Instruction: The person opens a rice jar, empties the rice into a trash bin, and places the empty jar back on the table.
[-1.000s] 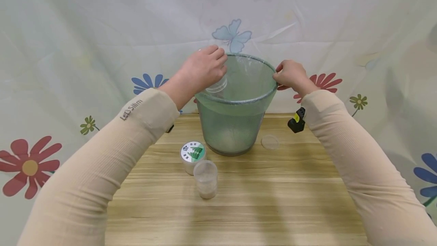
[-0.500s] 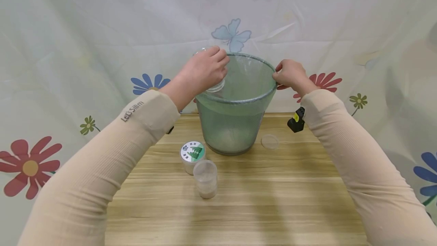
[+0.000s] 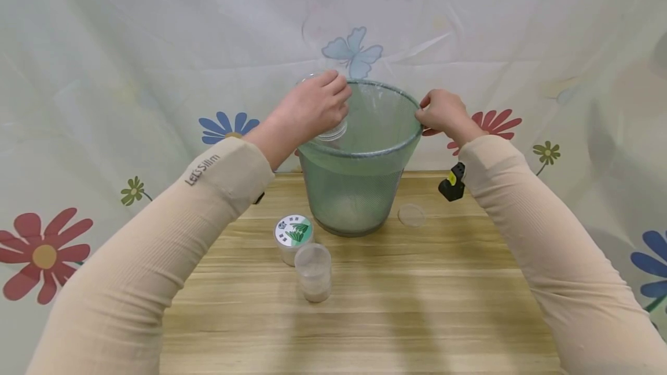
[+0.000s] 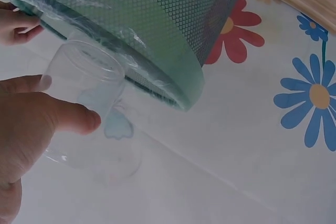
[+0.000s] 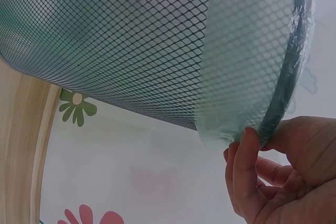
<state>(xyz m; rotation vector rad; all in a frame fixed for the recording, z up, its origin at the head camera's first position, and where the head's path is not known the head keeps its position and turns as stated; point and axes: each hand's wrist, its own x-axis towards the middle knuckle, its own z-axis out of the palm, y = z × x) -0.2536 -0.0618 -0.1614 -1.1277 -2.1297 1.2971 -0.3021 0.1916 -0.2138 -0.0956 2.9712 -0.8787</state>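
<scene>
My left hand [image 3: 312, 104] grips a clear plastic jar [image 4: 81, 85], thumb on one side and fingers on the other. The jar is turned over, its ringed mouth end pointing down at the left of a mesh wastebasket [image 3: 354, 207]. No contents show through its clear wall. A thin green bag [image 3: 359, 165] lines the basket and folds over its rim. At the right side of that rim, my right hand [image 3: 445, 113] pinches the bag's edge between thumb and fingers [image 5: 245, 163].
Left of the basket's base stands a tub [image 3: 294, 231] with a green leaf label on top. In front of it is a translucent cup [image 3: 313, 274] with a little pale matter at the bottom. A clear round lid [image 3: 411, 214] lies right of the basket on the wooden table [image 3: 417, 305].
The jar has tilted slightly in my left hand, and its upper end now shows above my knuckles. My right hand keeps its pinch on the rim; the table items stay put.
</scene>
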